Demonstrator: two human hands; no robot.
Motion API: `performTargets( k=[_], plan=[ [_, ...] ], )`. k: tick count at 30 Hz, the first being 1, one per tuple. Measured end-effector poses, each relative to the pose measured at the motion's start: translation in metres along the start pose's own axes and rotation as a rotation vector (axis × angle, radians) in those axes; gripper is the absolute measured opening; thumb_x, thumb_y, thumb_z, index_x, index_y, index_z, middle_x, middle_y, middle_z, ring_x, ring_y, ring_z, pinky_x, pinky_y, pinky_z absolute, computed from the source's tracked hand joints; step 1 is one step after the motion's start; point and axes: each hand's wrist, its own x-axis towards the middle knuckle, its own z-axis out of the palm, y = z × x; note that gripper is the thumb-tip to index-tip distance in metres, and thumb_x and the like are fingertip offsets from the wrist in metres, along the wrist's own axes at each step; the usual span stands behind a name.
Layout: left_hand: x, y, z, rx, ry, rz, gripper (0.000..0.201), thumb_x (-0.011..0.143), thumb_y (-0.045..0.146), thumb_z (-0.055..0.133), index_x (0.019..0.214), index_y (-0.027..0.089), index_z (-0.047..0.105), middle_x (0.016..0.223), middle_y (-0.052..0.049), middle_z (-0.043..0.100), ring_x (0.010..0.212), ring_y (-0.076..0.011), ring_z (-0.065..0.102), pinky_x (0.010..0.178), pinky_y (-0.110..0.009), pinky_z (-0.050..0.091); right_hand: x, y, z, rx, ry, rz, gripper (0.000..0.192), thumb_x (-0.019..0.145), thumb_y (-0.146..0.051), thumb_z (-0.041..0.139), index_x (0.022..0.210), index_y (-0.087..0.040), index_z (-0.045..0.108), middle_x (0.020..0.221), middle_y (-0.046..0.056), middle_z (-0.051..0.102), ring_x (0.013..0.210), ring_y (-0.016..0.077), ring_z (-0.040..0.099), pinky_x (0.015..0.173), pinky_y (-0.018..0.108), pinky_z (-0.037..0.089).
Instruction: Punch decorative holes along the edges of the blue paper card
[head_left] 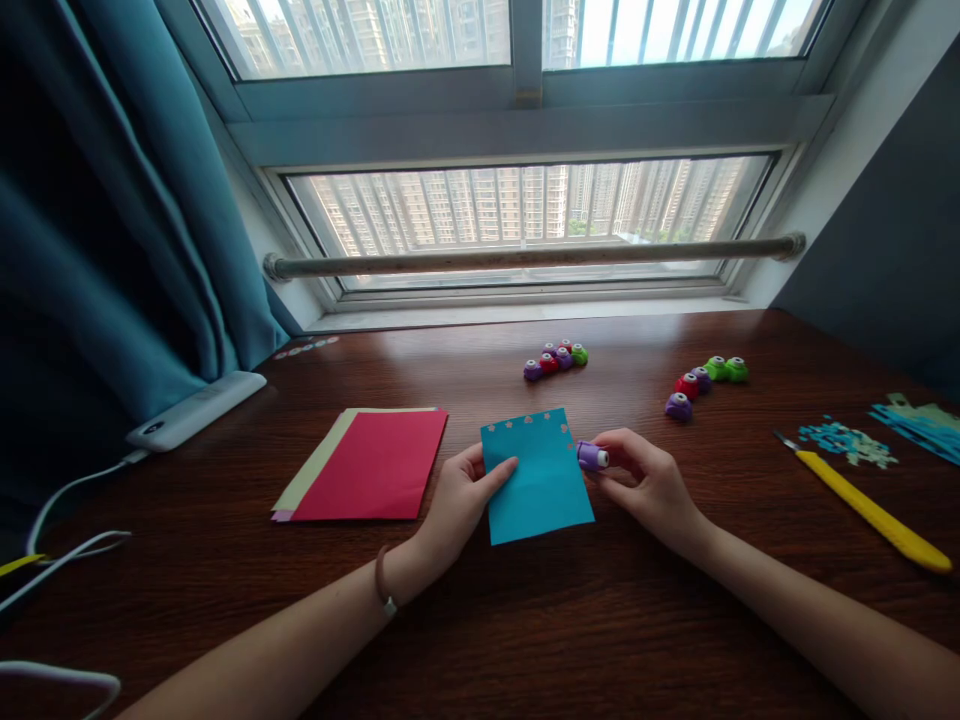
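Observation:
My left hand (461, 500) grips a blue sheet of paper (536, 490) by its left side, thumb on top. Small flower-shaped holes run along the paper's top edge and down the upper right side. Between the thumb and fingers of my right hand (649, 485) is a small purple craft punch (591, 456) with a white button. It sits at the paper's right edge, just below the holes; whether the edge is inside its slot I cannot tell.
Left lies a stack of coloured paper with a red sheet (367, 465) on top. Craft punches stand in two groups (556, 360), (701, 385) toward the window. A yellow craft knife (874, 510), paper bits (844, 440) and blue strips (919, 430) lie right; a white power bank (199, 410) left.

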Motion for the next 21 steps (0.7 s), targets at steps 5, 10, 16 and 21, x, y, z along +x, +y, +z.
performTargets(
  k=[5, 10, 16, 21],
  plan=[
    [0.001, -0.003, -0.001, 0.014, -0.012, -0.007, 0.046, 0.068, 0.047, 0.072, 0.097, 0.013, 0.063, 0.093, -0.01, 0.067, 0.085, -0.028, 0.062, 0.068, -0.033, 0.052, 0.001, -0.003, 0.0, -0.055, 0.005, -0.031, 0.017, 0.079, -0.02, 0.062, 0.096, -0.019, 0.056, 0.092, 0.004, 0.057, 0.083, 0.0187, 0.057, 0.074, 0.031, 0.049],
    [0.001, -0.003, -0.001, 0.032, -0.004, -0.014, 0.045, 0.068, 0.046, 0.072, 0.097, 0.013, 0.062, 0.098, -0.011, 0.066, 0.085, -0.0278, 0.061, 0.068, -0.033, 0.052, 0.003, -0.009, -0.001, -0.116, 0.009, -0.052, 0.016, 0.08, -0.019, 0.06, 0.096, -0.019, 0.058, 0.091, 0.005, 0.057, 0.082, 0.0187, 0.057, 0.072, 0.03, 0.049],
    [0.0, 0.001, 0.001, 0.045, 0.024, -0.018, 0.049, 0.064, 0.05, 0.073, 0.094, 0.013, 0.064, 0.092, -0.01, 0.067, 0.083, -0.0286, 0.062, 0.065, -0.033, 0.053, 0.004, -0.015, -0.002, -0.14, 0.022, -0.102, 0.016, 0.082, -0.017, 0.058, 0.098, -0.02, 0.061, 0.092, 0.005, 0.057, 0.078, 0.0174, 0.057, 0.07, 0.029, 0.049],
    [-0.001, 0.003, 0.003, 0.041, 0.023, -0.018, 0.049, 0.064, 0.05, 0.073, 0.094, 0.013, 0.064, 0.089, -0.01, 0.067, 0.082, -0.028, 0.062, 0.066, -0.034, 0.053, 0.004, -0.016, -0.002, -0.144, 0.016, -0.126, 0.019, 0.082, -0.015, 0.059, 0.1, -0.02, 0.062, 0.091, 0.004, 0.056, 0.078, 0.0165, 0.057, 0.07, 0.028, 0.049]
  ],
)
